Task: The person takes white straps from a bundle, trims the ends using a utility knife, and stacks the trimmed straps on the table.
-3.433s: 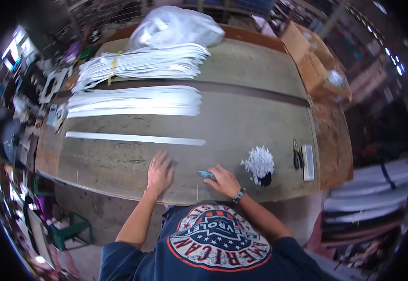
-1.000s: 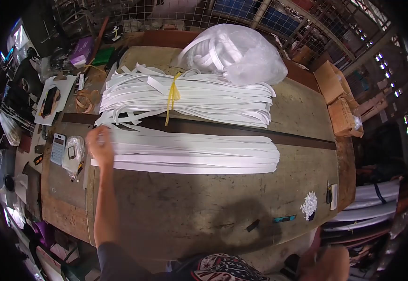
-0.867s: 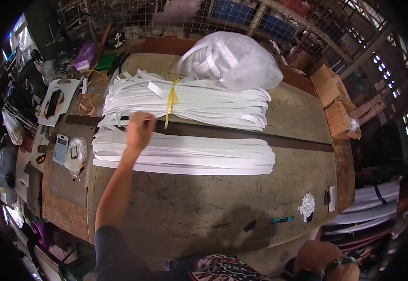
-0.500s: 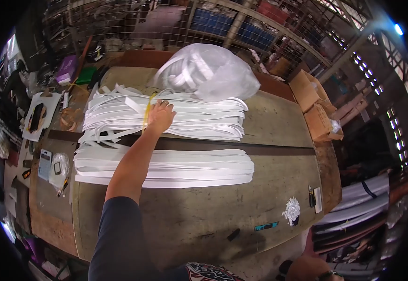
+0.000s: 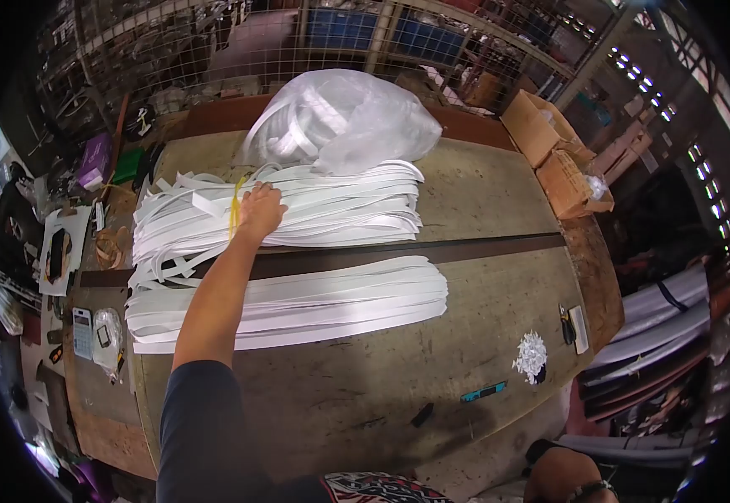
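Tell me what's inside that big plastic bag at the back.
White strips show through the plastic bag, mostly on its left side. Cloudy, crumpled plastic hides whatever lies on the right.

Touching long bundle of flat white strips (image 5: 356, 205) w/ L hand (image 5: 262, 210), beside thin yellow tie (image 5: 235, 211), on brn wooden table (image 5: 490, 285).
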